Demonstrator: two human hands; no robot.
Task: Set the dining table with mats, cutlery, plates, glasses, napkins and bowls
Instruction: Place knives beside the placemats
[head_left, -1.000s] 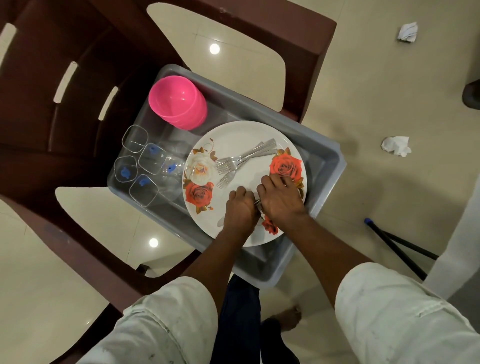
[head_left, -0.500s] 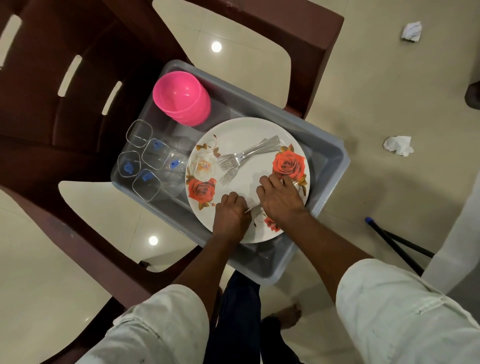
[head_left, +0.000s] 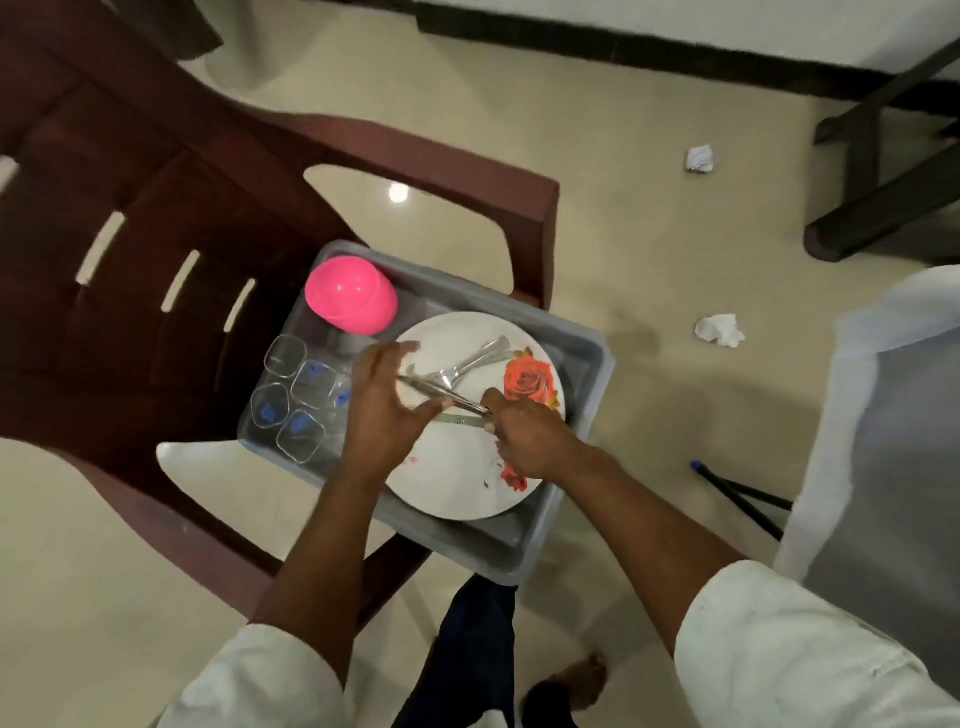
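A white plate (head_left: 457, 467) with red rose prints lies in a grey plastic tub (head_left: 587, 353) on a brown chair. My right hand (head_left: 530, 436) grips one end of a bundle of steel cutlery (head_left: 447, 397) raised just above the plate. My left hand (head_left: 384, 410) is blurred, fingers spread and fairly straight, with the bundle's other end against its palm and thumb. Several forks (head_left: 478, 358) lie on the plate's far side. Stacked pink bowls (head_left: 350, 301) and several clear glasses (head_left: 291, 395) fill the tub's left part.
The brown plastic chair (head_left: 156, 208) carries the tub, which overhangs the seat towards me. Crumpled tissues (head_left: 719, 330) lie on the tiled floor at the right. A black stick with a blue tip (head_left: 737, 493) lies near a white cloth (head_left: 883, 415). Dark furniture legs (head_left: 883, 156) stand far right.
Both hands were pressed on the plate's near edge gathering cutlery. Now the bundle is lifted off the plate, my left hand has moved up and left, and the camera has tilted up.
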